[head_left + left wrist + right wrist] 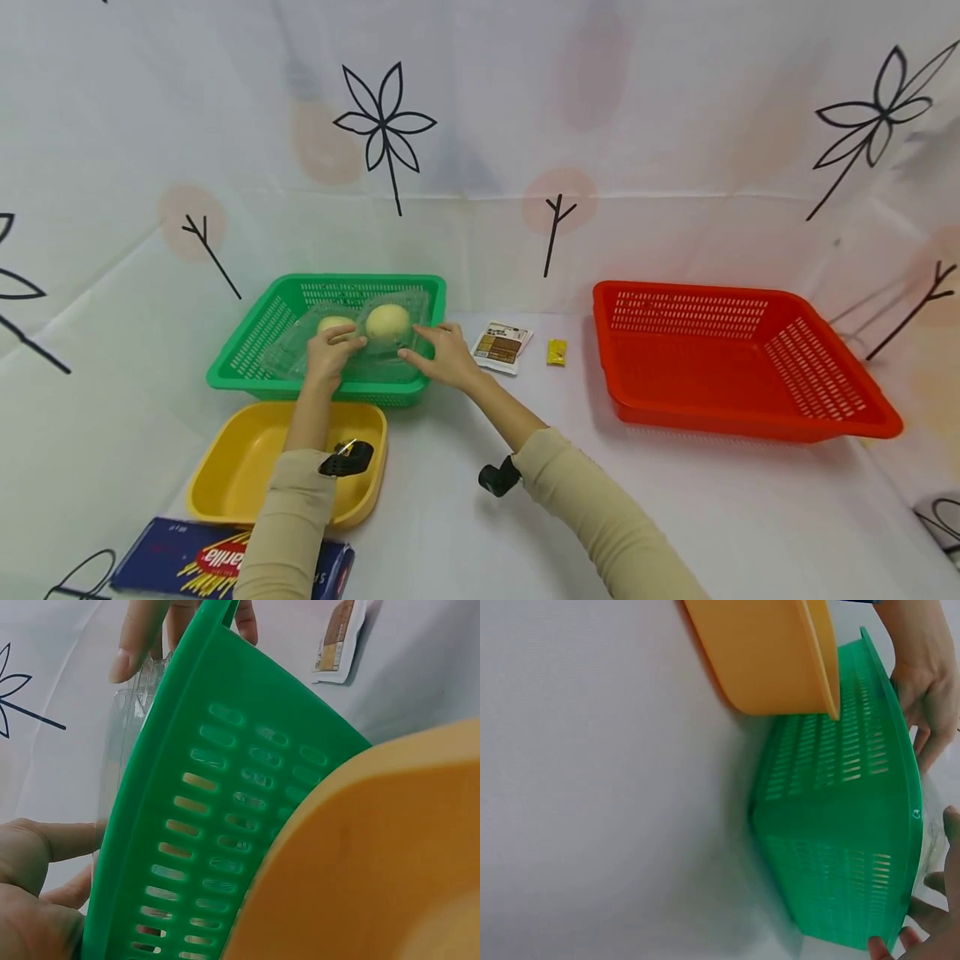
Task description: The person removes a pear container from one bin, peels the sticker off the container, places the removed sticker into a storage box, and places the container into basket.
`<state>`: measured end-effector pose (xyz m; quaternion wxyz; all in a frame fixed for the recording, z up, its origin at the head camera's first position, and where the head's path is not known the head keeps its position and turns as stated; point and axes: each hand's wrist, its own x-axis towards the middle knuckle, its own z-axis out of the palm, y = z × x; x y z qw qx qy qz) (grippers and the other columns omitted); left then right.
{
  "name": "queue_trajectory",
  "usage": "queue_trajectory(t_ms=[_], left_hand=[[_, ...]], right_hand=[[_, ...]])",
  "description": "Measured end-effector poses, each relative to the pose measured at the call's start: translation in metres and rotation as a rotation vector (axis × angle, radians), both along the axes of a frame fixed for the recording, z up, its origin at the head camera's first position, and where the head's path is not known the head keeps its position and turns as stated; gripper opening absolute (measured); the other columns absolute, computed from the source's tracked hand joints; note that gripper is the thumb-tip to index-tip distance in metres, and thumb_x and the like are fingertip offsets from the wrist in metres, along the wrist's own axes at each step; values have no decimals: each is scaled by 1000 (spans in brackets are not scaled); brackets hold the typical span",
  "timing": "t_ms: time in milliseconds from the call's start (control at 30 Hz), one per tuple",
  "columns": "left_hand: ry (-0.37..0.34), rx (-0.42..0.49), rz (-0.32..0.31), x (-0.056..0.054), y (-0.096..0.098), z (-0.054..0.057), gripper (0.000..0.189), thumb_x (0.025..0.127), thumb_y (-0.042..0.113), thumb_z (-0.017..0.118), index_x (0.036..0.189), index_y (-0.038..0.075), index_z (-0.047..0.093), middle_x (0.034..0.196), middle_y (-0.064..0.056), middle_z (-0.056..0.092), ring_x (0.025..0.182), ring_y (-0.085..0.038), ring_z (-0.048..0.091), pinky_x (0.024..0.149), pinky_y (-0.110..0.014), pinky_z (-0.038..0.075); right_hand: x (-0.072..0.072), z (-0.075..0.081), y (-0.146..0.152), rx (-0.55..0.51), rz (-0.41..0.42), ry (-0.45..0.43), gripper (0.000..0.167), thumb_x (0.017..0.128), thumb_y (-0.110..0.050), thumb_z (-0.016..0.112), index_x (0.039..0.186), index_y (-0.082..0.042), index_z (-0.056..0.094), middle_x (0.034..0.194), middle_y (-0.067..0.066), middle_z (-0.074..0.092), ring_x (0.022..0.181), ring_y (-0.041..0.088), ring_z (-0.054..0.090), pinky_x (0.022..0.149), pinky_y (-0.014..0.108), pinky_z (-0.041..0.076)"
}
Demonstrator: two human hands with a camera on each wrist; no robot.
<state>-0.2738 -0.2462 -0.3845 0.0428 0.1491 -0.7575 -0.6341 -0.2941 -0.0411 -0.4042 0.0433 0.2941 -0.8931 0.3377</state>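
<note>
In the head view, a clear plastic container (418, 310) with a pale yellow round fruit (387, 322) sits tilted in the green basket (330, 390). My right hand (447, 357) grips its right side, thumb and index finger apart at the near corner. Close to its left edge, my left hand (327, 354) holds it with bent fingers and thumb. A second clear container (288, 350), with another pale fruit (333, 323), lies to the left, partly behind the left hand. Basket walls hide parts of both hands in the wrist views.
A yellow tub (232, 458) stands in front of the green basket, with a blue Barilla spaghetti box (168, 554) nearer me. Right of the basket lie a brown-and-white packet (501, 347) and a small yellow sachet (557, 352). A red basket (697, 367) stands farther right.
</note>
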Motion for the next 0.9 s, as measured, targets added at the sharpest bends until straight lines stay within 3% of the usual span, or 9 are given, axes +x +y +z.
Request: queue_trajectory(t_ms=[367, 667, 900], left_hand=[[61, -12, 96, -1, 1, -4, 44, 89, 6, 61, 130, -6, 50, 139, -26, 38, 129, -40, 35, 106, -52, 32], [55, -31, 103, -1, 2, -5, 38, 89, 0, 58, 125, -10, 53, 134, -26, 43, 126, -38, 38, 104, -51, 33], [55, -38, 96, 0, 2, -6, 35, 89, -7, 49, 124, -12, 53, 132, -27, 44, 123, -39, 39, 101, -48, 38]], right_hand=[[5, 0, -4, 108, -39, 10, 66, 90, -49, 56, 141, -8, 44, 139, 15, 46, 128, 38, 32, 99, 52, 39], [11, -1, -9, 239, -95, 14, 64, 94, -52, 47, 143, -12, 40, 145, 12, 40, 135, 39, 26, 99, 54, 38], [19, -3, -11, 189, -42, 25, 59, 95, -44, 49, 141, -7, 43, 141, 12, 47, 134, 39, 32, 111, 52, 21]])
